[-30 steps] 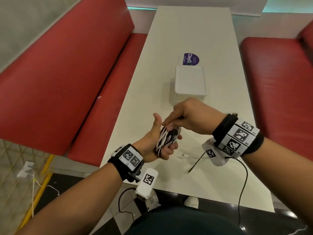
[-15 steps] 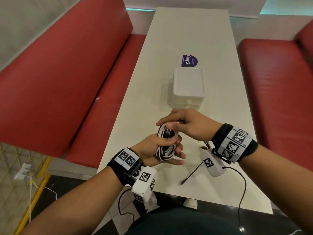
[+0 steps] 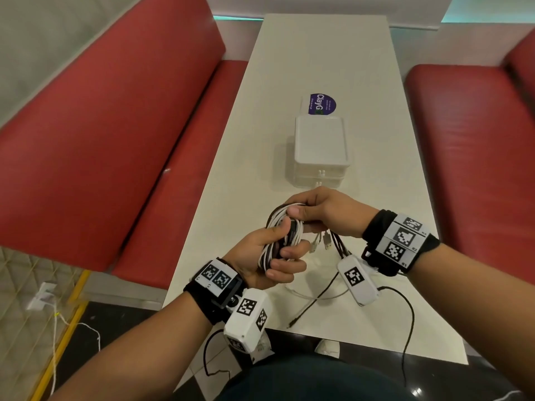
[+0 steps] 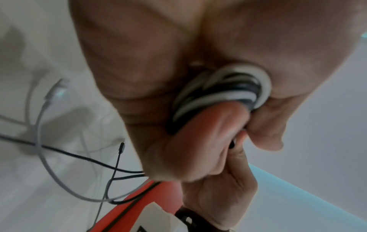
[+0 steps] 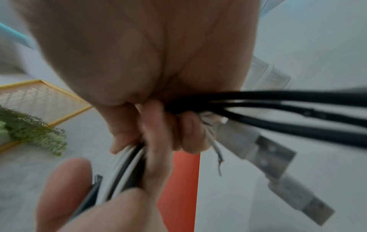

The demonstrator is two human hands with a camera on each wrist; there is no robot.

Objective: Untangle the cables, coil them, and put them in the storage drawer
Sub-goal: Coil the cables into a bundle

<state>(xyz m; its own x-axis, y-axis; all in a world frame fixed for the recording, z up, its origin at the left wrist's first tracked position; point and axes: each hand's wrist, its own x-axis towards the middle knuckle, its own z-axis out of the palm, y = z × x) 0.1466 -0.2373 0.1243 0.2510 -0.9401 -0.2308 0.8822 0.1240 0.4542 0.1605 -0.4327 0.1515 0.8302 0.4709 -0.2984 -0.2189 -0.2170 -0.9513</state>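
We see both hands clamped on the coil of cables [image 3: 282, 238] above the near end of the white table [image 3: 318, 62]: the left hand [image 3: 262, 257] wraps its lower part, the right hand [image 3: 325, 211] pinches its top. Loose plugs [image 3: 321, 241] dangle beside the left fingers, and stray black and white leads [image 3: 315, 296] trail across the table. Just beyond the right hand stands the shut white storage drawer [image 3: 320, 146], a purple sticker [image 3: 322, 105] behind it, red benches [image 3: 115, 134] flanking the table.

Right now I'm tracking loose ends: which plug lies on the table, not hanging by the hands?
The small black plug near the table's front edge; the white plug and metal USB plug dangle below the right hand.
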